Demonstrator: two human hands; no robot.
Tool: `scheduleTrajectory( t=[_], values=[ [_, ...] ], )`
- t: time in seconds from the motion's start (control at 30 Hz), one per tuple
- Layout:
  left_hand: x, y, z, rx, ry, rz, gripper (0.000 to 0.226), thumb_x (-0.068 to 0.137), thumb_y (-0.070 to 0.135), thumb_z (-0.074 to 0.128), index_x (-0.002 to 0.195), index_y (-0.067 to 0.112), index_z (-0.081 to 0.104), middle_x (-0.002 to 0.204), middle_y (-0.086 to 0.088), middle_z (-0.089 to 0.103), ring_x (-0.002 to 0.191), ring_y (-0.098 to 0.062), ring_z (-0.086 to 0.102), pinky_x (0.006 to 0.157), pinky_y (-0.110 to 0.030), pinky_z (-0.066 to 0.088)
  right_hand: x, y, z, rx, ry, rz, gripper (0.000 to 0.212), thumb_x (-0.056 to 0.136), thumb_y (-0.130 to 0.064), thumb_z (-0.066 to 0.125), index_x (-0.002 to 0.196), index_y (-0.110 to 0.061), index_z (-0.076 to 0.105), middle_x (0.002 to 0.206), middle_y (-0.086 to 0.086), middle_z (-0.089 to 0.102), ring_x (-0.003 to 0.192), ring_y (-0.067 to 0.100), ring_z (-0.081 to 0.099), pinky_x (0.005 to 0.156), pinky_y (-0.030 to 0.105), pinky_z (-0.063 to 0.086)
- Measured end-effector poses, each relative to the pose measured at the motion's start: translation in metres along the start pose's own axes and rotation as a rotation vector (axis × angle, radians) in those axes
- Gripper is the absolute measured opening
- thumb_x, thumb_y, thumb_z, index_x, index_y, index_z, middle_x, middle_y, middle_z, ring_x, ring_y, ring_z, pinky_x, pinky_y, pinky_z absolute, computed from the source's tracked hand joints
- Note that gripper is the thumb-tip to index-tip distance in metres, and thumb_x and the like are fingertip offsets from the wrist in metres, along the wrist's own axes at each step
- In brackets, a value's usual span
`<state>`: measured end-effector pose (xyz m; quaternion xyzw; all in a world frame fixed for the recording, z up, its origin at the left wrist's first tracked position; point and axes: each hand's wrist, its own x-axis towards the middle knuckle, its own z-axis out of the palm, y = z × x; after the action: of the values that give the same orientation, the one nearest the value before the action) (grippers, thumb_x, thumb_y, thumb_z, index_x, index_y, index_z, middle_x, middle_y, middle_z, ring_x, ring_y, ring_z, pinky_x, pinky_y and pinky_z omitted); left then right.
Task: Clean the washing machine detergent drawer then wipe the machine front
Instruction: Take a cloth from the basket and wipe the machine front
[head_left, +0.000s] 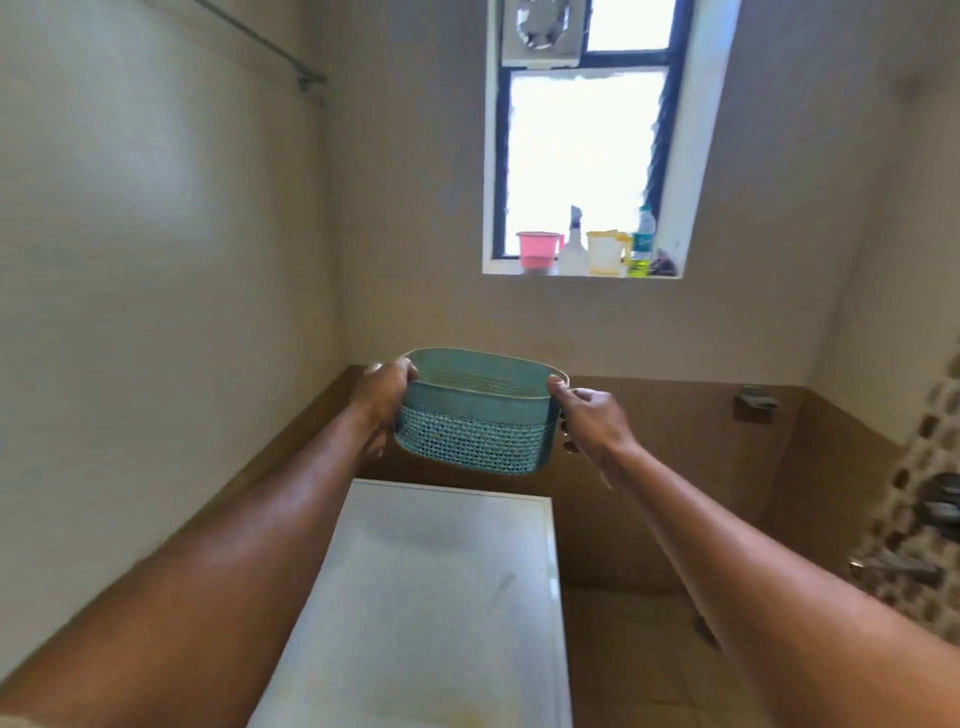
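Daylight blows out the far window (582, 161), leaving soft, evenly lit walls, with blur and wide-angle stretch at right.

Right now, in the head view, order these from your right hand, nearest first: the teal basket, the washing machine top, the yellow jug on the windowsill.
1. The teal basket: gripped at its right end by the right hand.
2. The washing machine top: just below, to the left.
3. The yellow jug: high on the far windowsill.

No text is readable; the bottle (645, 228) label is blurred.
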<state>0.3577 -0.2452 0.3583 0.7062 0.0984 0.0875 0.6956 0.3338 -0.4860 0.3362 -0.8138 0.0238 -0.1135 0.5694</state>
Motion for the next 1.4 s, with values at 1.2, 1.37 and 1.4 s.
scheduleTrajectory(
  t=[1.2, 1.37, 1.4],
  values=[
    [0.1, -0.303, -0.056, 0.889, 0.118, -0.143, 0.042, 0.088, 0.031, 0.062, 0.12, 0.008, 0.049, 0.117, -0.01, 0.056, 0.103, -0.027, 0.059, 0.072, -0.033, 0.05, 0.02, 0.243, 0.2, -0.306, -0.109, 0.309, 0.044, 0.097, -0.027, 0.054, 0.139, -0.015, 0.05, 0.139, 0.009, 0.056, 0.121, 0.026, 0.055, 0.097, 0.039, 0.048],
    [0.107, -0.296, -0.033, 1.186, -0.032, 0.348, 0.029, 0.089, 0.024, 0.052, 0.115, 0.013, 0.059, 0.113, -0.003, 0.06, 0.103, -0.019, 0.055, 0.088, -0.03, 0.052, 0.033, 0.216, 0.214, -0.582, -0.07, -0.102, 0.041, 0.091, -0.018, 0.061, 0.131, -0.017, 0.056, 0.127, 0.001, 0.056, 0.118, 0.018, 0.049, 0.089, 0.023, 0.042],
    [0.11, -0.295, -0.027, 1.164, -0.113, 0.337, 0.028, 0.09, 0.022, 0.051, 0.115, 0.012, 0.06, 0.115, -0.003, 0.06, 0.107, -0.02, 0.054, 0.092, -0.031, 0.052, 0.038, 0.214, 0.22, -0.602, -0.142, -0.12, 0.041, 0.091, -0.016, 0.061, 0.132, -0.018, 0.056, 0.13, 0.0, 0.054, 0.12, 0.017, 0.049, 0.091, 0.023, 0.043]
  ],
)
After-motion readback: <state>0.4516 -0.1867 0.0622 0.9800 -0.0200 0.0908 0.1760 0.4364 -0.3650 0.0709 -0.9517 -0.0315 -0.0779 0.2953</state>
